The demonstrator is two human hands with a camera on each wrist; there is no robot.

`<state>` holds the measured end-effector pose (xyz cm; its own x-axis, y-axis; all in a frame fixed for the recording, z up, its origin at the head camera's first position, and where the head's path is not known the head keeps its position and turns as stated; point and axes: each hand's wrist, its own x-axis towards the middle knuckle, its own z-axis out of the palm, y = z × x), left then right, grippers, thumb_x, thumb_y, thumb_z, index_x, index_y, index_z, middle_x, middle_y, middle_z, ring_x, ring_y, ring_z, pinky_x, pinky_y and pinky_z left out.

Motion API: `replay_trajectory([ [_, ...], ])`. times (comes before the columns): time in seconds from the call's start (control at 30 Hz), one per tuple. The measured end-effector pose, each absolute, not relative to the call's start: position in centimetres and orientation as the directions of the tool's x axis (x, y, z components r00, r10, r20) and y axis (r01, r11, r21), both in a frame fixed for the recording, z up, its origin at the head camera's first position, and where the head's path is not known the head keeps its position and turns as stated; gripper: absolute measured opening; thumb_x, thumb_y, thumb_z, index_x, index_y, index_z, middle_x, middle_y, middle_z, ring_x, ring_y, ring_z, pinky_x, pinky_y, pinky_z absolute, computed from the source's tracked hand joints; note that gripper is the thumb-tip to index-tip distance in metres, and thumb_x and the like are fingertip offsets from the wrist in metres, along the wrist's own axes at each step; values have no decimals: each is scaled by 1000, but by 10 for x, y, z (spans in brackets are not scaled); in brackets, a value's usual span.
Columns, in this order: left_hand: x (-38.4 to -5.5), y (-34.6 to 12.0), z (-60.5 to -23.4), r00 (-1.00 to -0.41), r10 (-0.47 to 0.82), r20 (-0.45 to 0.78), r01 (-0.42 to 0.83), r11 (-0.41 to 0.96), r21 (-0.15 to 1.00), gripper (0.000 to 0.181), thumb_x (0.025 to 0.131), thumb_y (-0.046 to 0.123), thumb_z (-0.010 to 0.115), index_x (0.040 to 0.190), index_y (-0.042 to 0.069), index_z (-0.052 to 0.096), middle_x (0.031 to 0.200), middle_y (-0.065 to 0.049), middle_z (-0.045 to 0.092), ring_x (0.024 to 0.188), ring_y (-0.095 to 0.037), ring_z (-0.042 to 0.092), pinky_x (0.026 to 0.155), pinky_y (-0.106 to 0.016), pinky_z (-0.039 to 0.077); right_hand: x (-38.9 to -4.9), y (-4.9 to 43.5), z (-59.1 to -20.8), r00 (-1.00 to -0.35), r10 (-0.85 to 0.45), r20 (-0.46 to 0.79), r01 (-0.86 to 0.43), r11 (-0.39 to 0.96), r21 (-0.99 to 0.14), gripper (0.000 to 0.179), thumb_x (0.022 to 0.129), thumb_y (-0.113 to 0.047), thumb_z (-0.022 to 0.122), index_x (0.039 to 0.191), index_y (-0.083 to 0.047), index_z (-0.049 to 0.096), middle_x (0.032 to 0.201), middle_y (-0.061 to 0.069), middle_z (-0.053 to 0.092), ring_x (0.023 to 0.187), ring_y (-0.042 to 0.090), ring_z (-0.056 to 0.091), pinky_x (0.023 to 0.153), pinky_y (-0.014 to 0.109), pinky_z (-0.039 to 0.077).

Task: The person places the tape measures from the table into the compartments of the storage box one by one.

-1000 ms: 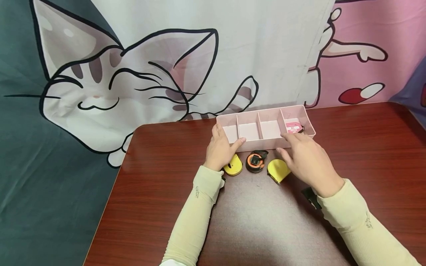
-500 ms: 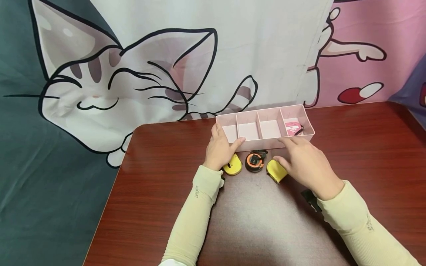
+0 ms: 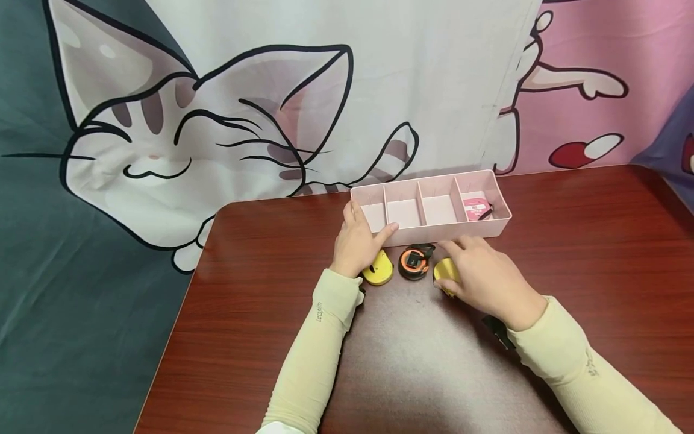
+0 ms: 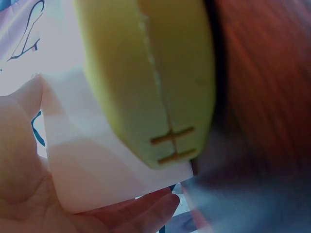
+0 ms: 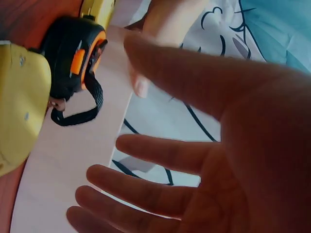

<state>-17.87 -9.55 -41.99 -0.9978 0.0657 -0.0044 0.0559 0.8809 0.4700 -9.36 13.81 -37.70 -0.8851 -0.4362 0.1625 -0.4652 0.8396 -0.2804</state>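
My left hand (image 3: 355, 244) grips the left end of a pink divided box (image 3: 436, 235), its thumb at the front rim. A yellow tape measure (image 3: 381, 270) lies by that wrist and fills much of the left wrist view. To its right sits a black-and-orange tape measure (image 3: 413, 264) with a black strap. My right hand (image 3: 482, 274) reaches over a second yellow tape measure (image 3: 444, 271), thumb and fingers apart on either side of it and partly hiding it. The right wrist view shows those fingers spread, with nothing between them.
In the box's rightmost compartment lies a pink-labelled item (image 3: 477, 208) with a black strap. The other compartments show bare floors. A cartoon cat curtain (image 3: 217, 120) hangs right behind the reddish-brown table (image 3: 260, 289).
My right hand has moved from the box's front rim left and toward me, over the right yellow tape measure. My left hand keeps its place on the box.
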Motion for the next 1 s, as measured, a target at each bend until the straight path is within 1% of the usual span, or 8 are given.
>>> replay_trajectory([
  [0.17,-179,-95,-419,-998,63,0,56,880,471,112,92,70,54,158,-6,5,163,-23,15,128,-42,51,92,-53,50,-92,135,-380,-869,-482,113,-494,830,-259,70,74,-36,89,128,-1,63,117,21,60,102,41,58,72,59,53],
  [0.37,-179,-95,-419,-998,67,0,59,877,478,112,92,69,54,158,-7,5,163,-23,16,129,-42,51,94,-53,49,-91,132,-384,-875,-476,84,-480,833,-275,76,66,-33,94,126,0,63,119,21,58,108,41,57,73,59,53],
  [0.5,-179,-95,-419,-998,70,-4,60,877,477,113,92,70,54,158,-7,5,162,-23,16,129,-41,51,94,-52,49,-90,131,-386,-878,-473,70,-472,836,-278,77,62,-31,96,124,1,63,121,22,58,109,42,56,74,59,53],
  [0.8,-178,-96,-419,-998,65,3,58,873,485,113,91,69,55,158,-6,4,162,-24,17,128,-42,51,94,-53,49,-91,129,-389,-882,-471,17,-457,845,-278,80,62,-30,96,127,3,60,120,25,57,110,44,56,74,59,53],
  [1.0,-178,-95,-419,-998,64,3,57,871,487,113,91,69,55,158,-6,5,162,-22,16,128,-42,52,94,-53,49,-90,127,-392,-891,-454,-34,-428,861,-276,76,63,-30,96,122,4,60,114,24,57,105,45,57,69,59,53],
])
